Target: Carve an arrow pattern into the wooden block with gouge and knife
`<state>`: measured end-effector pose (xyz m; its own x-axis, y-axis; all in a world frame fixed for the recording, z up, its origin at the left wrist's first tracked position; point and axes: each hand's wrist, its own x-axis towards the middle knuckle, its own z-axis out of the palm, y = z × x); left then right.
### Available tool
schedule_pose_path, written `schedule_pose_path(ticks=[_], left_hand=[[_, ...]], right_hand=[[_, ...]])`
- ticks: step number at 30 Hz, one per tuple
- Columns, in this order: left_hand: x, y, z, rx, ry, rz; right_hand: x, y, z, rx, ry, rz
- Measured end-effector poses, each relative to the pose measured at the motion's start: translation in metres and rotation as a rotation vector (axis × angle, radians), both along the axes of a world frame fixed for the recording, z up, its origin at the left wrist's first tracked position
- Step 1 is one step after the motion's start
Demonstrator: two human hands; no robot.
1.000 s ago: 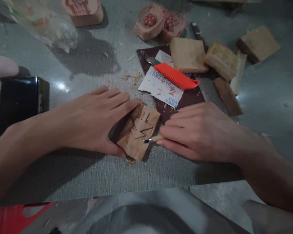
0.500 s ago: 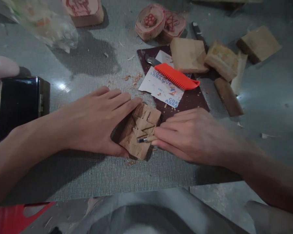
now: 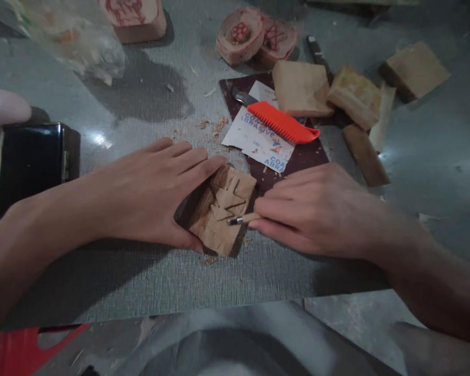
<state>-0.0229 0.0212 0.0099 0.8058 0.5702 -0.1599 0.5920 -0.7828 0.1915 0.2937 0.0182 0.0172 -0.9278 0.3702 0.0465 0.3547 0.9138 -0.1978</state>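
A small wooden block [image 3: 223,230] with zigzag grooves cut in its top lies tilted on the table near its front edge. My left hand [image 3: 160,193] grips the block's left side, thumb at the near corner and index finger at the far one. In my right hand [image 3: 309,209] is a wood-carving chisel [image 3: 241,219], its pale handle mostly hidden by curled fingers. The chisel's metal tip is over the lower right part of the block; whether it touches the wood I cannot tell. Wood shavings [image 3: 211,259] lie around the block.
Beyond my hands, an orange-handled cutter [image 3: 282,122] rests on white-backed sandpaper [image 3: 238,136]. Several wood blocks [image 3: 301,89] stand at the right. Two round pieces [image 3: 241,36] with red drawings sit at the back. A black box [image 3: 29,167] and a plastic bag [image 3: 82,47] are at left.
My right hand has shifted slightly right and away from me, drawing the chisel tip a little right across the block. My left hand and the block have barely moved.
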Motion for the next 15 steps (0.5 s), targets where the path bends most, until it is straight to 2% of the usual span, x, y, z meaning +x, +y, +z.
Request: schedule_pose_path(ticks=[3, 9, 15], left_hand=[[-0.001, 0.001, -0.003, 0.001, 0.013, 0.01], [-0.003, 0.002, -0.013, -0.026, -0.074, 0.059], [-0.001, 0.001, -0.007, 0.003, -0.012, 0.026]], right_hand=[[-0.005, -0.006, -0.004, -0.052, 0.005, 0.038], [-0.006, -0.007, -0.005, -0.042, 0.032, 0.039], [0.002, 0.001, 0.002, 0.046, -0.004, -0.014]])
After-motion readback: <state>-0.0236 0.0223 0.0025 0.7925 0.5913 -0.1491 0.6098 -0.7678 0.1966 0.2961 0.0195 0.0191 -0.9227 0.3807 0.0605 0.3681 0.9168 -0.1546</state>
